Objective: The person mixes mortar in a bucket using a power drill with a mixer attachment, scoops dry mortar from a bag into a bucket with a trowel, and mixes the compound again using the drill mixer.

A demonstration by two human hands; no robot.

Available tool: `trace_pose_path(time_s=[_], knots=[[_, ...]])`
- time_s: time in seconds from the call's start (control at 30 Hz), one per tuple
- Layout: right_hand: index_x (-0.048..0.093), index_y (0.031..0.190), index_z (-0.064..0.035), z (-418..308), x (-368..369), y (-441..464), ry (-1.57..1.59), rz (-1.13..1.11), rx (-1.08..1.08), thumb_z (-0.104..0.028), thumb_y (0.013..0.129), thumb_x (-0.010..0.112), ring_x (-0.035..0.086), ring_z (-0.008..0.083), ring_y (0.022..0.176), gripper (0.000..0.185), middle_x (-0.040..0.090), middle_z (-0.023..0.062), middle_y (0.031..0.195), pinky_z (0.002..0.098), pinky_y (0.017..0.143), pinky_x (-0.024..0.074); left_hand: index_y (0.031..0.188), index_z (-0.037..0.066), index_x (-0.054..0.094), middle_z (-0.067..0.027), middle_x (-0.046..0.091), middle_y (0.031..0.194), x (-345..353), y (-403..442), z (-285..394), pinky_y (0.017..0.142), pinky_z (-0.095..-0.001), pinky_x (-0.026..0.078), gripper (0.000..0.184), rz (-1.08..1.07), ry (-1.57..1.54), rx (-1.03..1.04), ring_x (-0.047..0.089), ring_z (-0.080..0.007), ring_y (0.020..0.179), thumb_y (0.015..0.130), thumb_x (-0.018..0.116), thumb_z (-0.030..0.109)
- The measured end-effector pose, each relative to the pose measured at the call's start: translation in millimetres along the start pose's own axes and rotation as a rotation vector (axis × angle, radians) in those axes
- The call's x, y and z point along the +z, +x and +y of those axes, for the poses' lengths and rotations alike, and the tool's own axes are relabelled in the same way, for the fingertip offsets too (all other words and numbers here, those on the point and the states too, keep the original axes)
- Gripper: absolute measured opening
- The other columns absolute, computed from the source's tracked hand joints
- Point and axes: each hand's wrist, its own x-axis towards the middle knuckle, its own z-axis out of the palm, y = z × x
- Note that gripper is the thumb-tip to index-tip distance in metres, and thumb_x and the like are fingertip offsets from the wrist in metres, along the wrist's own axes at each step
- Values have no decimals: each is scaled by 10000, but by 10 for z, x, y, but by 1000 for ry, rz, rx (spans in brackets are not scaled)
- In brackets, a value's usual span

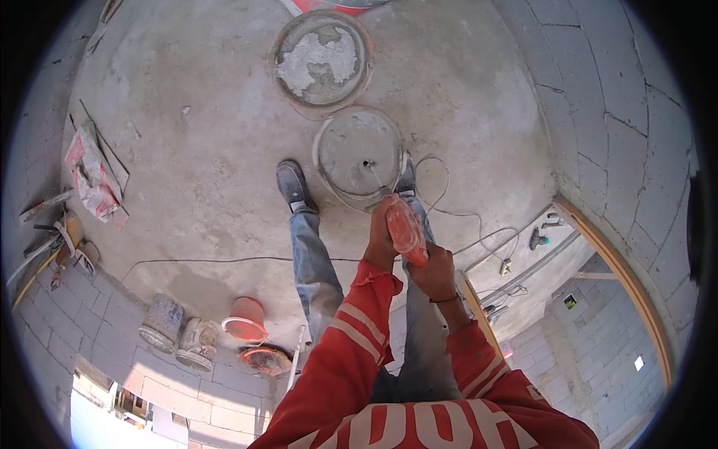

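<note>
A dusty red power drill (pixel 406 230) is held in both hands between my legs. My left hand (pixel 380 233) is closed around its front part, on the left side. Around the rear end, my right hand (pixel 433 274) is wrapped. A thin mixing shaft (pixel 376 174) runs from the drill into the grey wet mix in a round bucket (pixel 320 173); its lower end is hidden in the mix. Just beyond it, touching or nearly so, stands a second round tub (pixel 278 77) with pale powder lying on grey material.
A cable (pixel 479 217) loops over the concrete floor on the right. Dirty buckets (pixel 161 323) and an orange-red bucket (pixel 245 320) stand lower left. A torn bag (pixel 91 173) and tools (pixel 69 232) lie by the left block wall. A wooden frame (pixel 621 277) stands at right.
</note>
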Motion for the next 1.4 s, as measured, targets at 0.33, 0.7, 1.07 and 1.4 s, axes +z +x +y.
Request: trace_pose_path(time_s=[0.33,0.7,1.07,1.4], knots=[[675,859,23,-220,-4,176,0,63,-17,-154,734,778,696,500,762,240,695,265,742,524,713,570,989,48,591,-127,632,876,241,49,218,661,-448,555,332,-78,14,-9,642,-301,749,890,678,352],[684,872,12,-434,142,275,-30,57,-94,-169,724,783,706,484,756,254,706,255,758,525,709,580,939,53,602,-131,635,859,301,-29,495,630,-435,564,307,-122,12,32,646,-305,711,895,674,348],[671,877,2,-680,172,328,-147,30,-136,-193,733,785,706,477,752,268,707,253,766,528,703,577,961,120,589,-136,635,858,299,-99,684,594,-442,561,256,-163,-10,95,644,-315,698,911,663,359],[687,942,-3,-720,334,259,-194,-7,-140,-168,745,786,710,470,773,275,717,240,791,507,717,583,1004,70,592,-141,644,894,135,-219,789,614,-443,571,345,-82,-11,116,656,-320,703,902,664,391]])
